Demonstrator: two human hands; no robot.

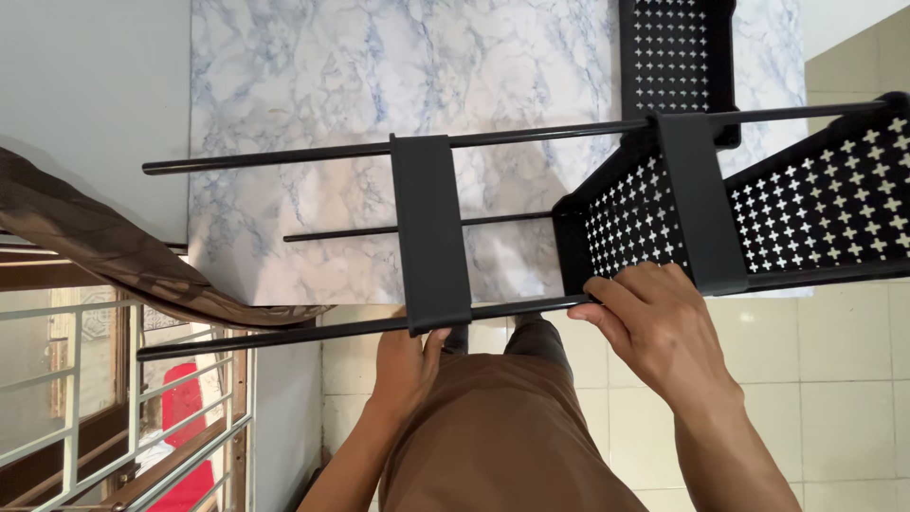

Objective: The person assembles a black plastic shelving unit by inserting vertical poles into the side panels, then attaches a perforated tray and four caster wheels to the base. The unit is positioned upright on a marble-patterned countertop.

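I see my left hand (pixel 406 365) under the near black rod (pixel 284 338), its thumb curled up against the lower edge of a flat black bracket (pixel 431 232). The fingers are behind the bracket, so I cannot tell how tightly it grips; it looks closed on the bracket's bottom end. My right hand (pixel 654 322) rests on the near corner of a black tray with cross-shaped holes (pixel 630 223), fingers bent over its lower rim where the near rod meets it, a loose hold, not a fist.

The bracket spans three parallel rods: the near one, a thinner middle rod (pixel 351 230), and the far rod (pixel 284 156), which runs on to the right across a second bracket (pixel 701 204). That second bracket clasps the tray. A second perforated tray panel (pixel 834 204) carries on to the right edge of the view. The whole rack frame is held tilted over a white and blue marble-pattern table (pixel 303 85).

Another perforated black tray (pixel 675 57) lies on the table's far side, apart from the frame. Below are my brown trousers (pixel 502 436) and a pale tiled floor (pixel 844 360). At left, a brown curtain (pixel 85 237) hangs beside white window bars (pixel 104 398).
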